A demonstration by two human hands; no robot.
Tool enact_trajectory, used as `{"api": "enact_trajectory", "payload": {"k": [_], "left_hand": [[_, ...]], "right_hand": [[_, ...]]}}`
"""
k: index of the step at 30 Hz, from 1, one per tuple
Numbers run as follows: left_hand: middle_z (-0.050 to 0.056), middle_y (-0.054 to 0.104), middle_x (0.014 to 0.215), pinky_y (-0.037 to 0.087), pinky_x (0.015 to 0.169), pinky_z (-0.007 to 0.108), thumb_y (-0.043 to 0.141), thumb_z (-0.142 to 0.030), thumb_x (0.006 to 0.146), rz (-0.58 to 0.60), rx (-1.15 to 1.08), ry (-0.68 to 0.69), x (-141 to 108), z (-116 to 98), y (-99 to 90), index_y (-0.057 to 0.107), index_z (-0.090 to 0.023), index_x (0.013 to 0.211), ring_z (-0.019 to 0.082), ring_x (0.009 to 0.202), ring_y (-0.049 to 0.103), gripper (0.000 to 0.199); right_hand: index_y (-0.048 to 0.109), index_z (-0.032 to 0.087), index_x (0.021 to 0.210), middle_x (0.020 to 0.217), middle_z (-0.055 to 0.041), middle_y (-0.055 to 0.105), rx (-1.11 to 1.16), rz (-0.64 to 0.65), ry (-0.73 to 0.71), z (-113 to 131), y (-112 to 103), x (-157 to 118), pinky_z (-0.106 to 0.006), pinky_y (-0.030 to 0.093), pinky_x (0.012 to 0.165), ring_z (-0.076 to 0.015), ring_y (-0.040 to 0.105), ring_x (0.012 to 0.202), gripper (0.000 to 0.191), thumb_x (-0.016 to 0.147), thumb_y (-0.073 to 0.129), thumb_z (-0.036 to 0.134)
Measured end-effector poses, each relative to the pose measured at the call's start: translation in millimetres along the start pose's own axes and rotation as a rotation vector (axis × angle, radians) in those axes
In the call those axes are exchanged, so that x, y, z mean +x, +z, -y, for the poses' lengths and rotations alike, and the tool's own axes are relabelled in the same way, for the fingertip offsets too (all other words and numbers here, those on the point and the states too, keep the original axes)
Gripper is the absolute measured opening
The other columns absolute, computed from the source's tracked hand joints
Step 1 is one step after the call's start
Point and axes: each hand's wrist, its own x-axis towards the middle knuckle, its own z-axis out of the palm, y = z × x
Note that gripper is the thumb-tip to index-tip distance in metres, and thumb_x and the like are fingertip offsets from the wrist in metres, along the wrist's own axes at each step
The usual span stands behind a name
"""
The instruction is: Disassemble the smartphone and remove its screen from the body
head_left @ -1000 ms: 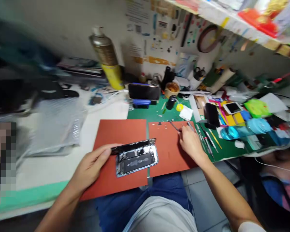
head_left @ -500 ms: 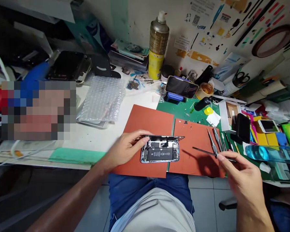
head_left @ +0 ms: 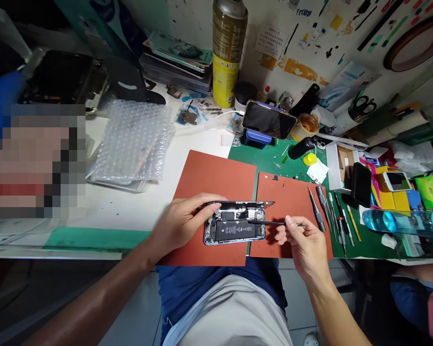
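An opened smartphone (head_left: pixel 234 229) lies on the left red-brown mat (head_left: pixel 216 173), its black battery and inner parts showing. Its screen (head_left: pixel 243 205) is tilted up along the far edge. My left hand (head_left: pixel 187 216) grips the raised screen at the left corner between thumb and fingers. Between the thumb and fingers of my right hand (head_left: pixel 303 238) is a thin black spudger (head_left: pixel 274 223). The spudger's tip reaches over the phone near the battery's upper right edge; whether it touches cannot be made out.
Screwdrivers (head_left: pixel 321 199) and tweezers (head_left: pixel 314 206) lie right of the second mat (head_left: pixel 288 202). Behind stand a propped phone (head_left: pixel 269 120) and a spray can (head_left: pixel 227 57). Bubble wrap (head_left: pixel 133 139) lies left, a blue bottle (head_left: pixel 404 222) right.
My right hand has moved left with the spudger, from over the tools to the opened phone. My left hand still holds the screen. The camera view has shifted slightly.
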Motion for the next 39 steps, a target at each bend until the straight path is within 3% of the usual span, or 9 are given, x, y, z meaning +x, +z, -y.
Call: {"api": "enact_trajectory", "payload": {"k": [5,15,22,29,35,39], "left_hand": [[-0.003,0.086,0.115,0.062,0.094,0.025,0.054,-0.048,0.103,-0.008,-0.025,0.008,-1.2,-1.4,1.3,0.081,-0.03,0.115,0.02,0.104,0.081,0.035],[-0.003,0.086,0.114,0.061,0.093,0.024,0.053,-0.043,0.107,-0.018,-0.044,0.095,-2.6,1.7,1.9,0.08,-0.028,0.117,0.017,0.101,0.081,0.033],[-0.005,0.086,0.112,0.06,0.089,0.018,0.055,-0.033,0.108,-0.051,-0.079,0.184,-1.4,1.2,2.8,0.08,-0.028,0.116,0.013,0.098,0.081,0.026],[-0.006,0.085,0.114,0.059,0.091,0.016,0.058,-0.028,0.108,-0.063,-0.101,0.222,-1.4,3.1,3.9,0.079,-0.028,0.118,0.011,0.099,0.081,0.023],[-0.006,0.085,0.114,0.057,0.092,0.014,0.059,-0.027,0.109,-0.068,-0.1,0.239,-2.8,4.2,3.7,0.078,-0.028,0.117,0.01,0.099,0.08,0.022],[-0.006,0.085,0.114,0.057,0.092,0.013,0.059,-0.026,0.109,-0.071,-0.106,0.251,-2.9,5.3,3.4,0.078,-0.028,0.118,0.009,0.1,0.08,0.021]], "right_hand": [[0.077,0.016,0.089,0.076,-0.0071,0.081,0.02,-0.029,0.001,-8.3,12.0,2.7,-0.029,0.065,0.053,-0.0176,0.074,0.055,0.037,0.08,0.096,0.047],[0.078,0.017,0.093,0.082,-0.0088,0.083,-0.072,0.049,-0.02,-13.7,26.5,0.4,-0.029,0.066,0.06,-0.0181,0.077,0.063,0.033,0.088,0.09,0.048],[0.079,0.017,0.093,0.082,-0.0089,0.083,-0.087,0.048,-0.024,-15.8,26.1,0.8,-0.028,0.065,0.061,-0.0186,0.078,0.065,0.033,0.088,0.09,0.048],[0.078,0.017,0.092,0.079,-0.0083,0.082,0.014,0.001,0.077,-17.2,29.2,1.2,-0.03,0.067,0.06,-0.0209,0.08,0.064,0.038,0.081,0.095,0.049],[0.08,0.017,0.095,0.082,-0.0098,0.084,-0.092,0.016,-0.053,-18.8,26.1,-1.6,-0.033,0.068,0.069,-0.0219,0.081,0.07,0.033,0.087,0.09,0.047],[0.079,0.017,0.095,0.081,-0.0094,0.083,-0.066,0.022,-0.032,-17.6,27.9,-0.4,-0.033,0.067,0.066,-0.0214,0.08,0.067,0.035,0.086,0.091,0.049]]}}
